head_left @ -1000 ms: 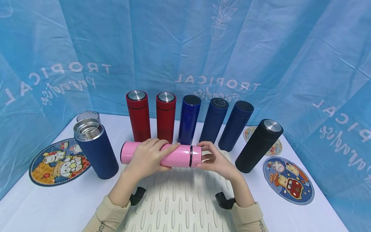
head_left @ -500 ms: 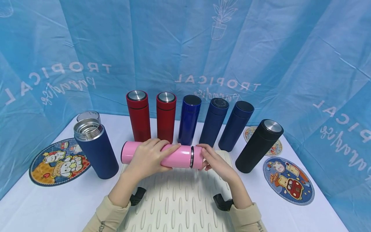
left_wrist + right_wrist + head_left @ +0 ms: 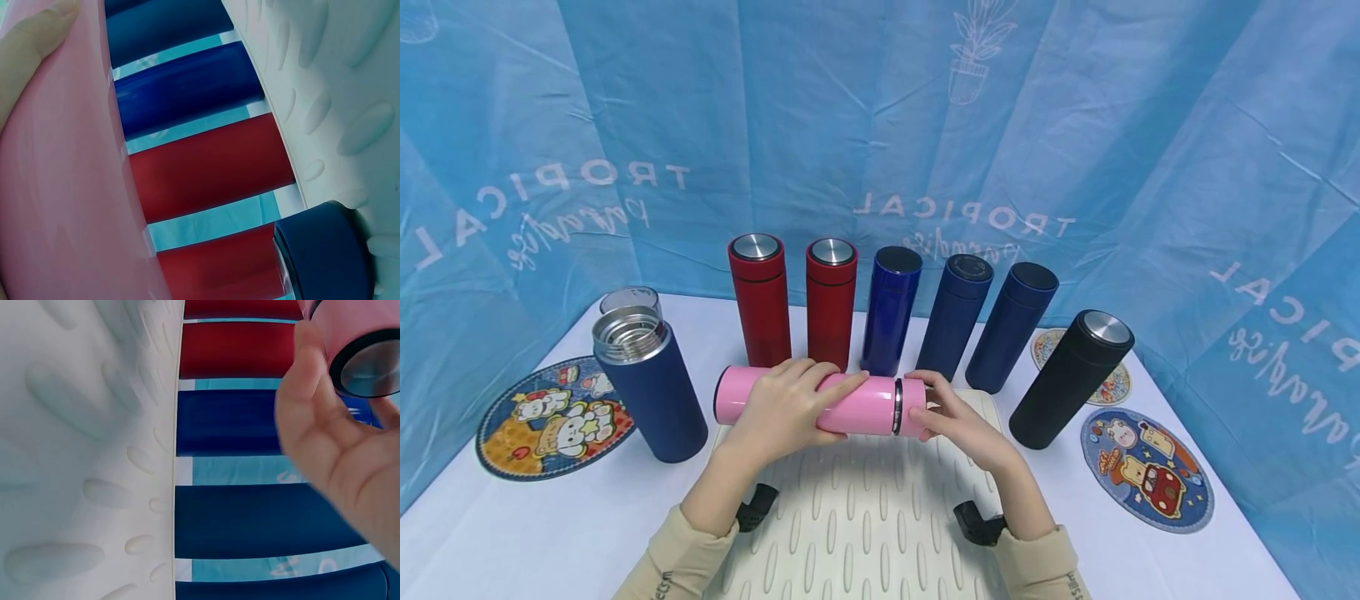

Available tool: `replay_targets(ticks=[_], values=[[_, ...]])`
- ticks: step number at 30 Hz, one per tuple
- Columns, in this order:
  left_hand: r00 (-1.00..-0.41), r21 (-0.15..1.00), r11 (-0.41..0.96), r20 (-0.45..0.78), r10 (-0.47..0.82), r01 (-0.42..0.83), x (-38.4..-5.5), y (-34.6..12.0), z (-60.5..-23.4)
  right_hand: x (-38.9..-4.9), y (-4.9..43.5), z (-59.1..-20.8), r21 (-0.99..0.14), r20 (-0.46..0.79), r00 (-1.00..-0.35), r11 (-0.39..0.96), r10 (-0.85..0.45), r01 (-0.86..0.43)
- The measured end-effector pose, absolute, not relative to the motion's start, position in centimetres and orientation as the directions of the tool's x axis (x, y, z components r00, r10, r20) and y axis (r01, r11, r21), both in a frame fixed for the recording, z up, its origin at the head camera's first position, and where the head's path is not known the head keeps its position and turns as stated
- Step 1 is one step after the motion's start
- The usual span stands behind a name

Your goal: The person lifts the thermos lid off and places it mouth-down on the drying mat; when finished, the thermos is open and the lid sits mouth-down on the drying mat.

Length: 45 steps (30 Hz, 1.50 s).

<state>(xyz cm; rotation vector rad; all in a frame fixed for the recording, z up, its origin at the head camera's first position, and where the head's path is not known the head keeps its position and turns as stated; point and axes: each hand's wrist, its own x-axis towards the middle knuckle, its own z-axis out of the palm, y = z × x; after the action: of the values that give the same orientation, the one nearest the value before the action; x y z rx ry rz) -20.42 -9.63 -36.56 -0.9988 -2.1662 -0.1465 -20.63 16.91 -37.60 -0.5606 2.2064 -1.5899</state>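
A pink vacuum flask (image 3: 865, 408) lies sideways in my hands above the cream ribbed mat (image 3: 850, 517). My left hand (image 3: 786, 404) grips its body from the near side, fingers over the top; the left wrist view shows the thumb against the pink wall (image 3: 56, 187). At the right end my right hand (image 3: 951, 417) pinches the pink lid (image 3: 913, 407), thumb in front and fingers behind. A dark ring with a silvery band marks the seam between body and lid. The right wrist view shows the lid's metal end disc (image 3: 375, 369).
Behind stand two red flasks (image 3: 762, 308), a glossy blue flask (image 3: 891, 312) and two navy flasks (image 3: 953, 317). A black flask (image 3: 1067, 383) stands right, an open navy flask (image 3: 651, 392) left. A short dark blue cylinder (image 3: 325, 250) shows in the left wrist view. Patterned oval mats (image 3: 1146, 467) flank the cream mat.
The right hand's fingers opened around the lid, shifted and took a fresh pinch. The lid sits slightly farther right, with more silver at the seam. The left hand has stayed almost still.
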Motion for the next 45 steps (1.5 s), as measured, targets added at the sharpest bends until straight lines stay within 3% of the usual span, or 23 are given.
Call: replay_targets(ticks=[8,16,24,38,45], values=[[-0.443,-0.170,0.696,0.661,0.605,0.697,-20.4,-9.6,-36.6,-20.5,16.9,-37.5,-0.957,0.059,-0.844,0.211,-0.533,-0.199],[-0.447,-0.159,0.694,0.662,0.602,0.702,-20.4,-9.7,-36.5,-20.6,16.8,-37.6,-0.926,0.149,-0.851,0.231,-0.503,-0.299],[-0.473,-0.127,0.709,0.662,0.582,0.694,-20.4,-9.7,-36.5,-20.6,17.5,-37.7,-0.853,0.301,-0.817,0.245,-0.493,-0.462],[-0.459,-0.102,0.745,0.730,0.507,0.659,-20.6,-10.2,-36.0,-20.7,18.8,-37.1,-0.869,0.302,-0.847,0.238,-0.437,-0.433],[-0.519,0.023,0.795,0.769,0.373,0.606,-21.1,-10.6,-35.7,-20.8,18.9,-37.2,-0.861,0.315,-0.839,0.239,-0.444,-0.449]])
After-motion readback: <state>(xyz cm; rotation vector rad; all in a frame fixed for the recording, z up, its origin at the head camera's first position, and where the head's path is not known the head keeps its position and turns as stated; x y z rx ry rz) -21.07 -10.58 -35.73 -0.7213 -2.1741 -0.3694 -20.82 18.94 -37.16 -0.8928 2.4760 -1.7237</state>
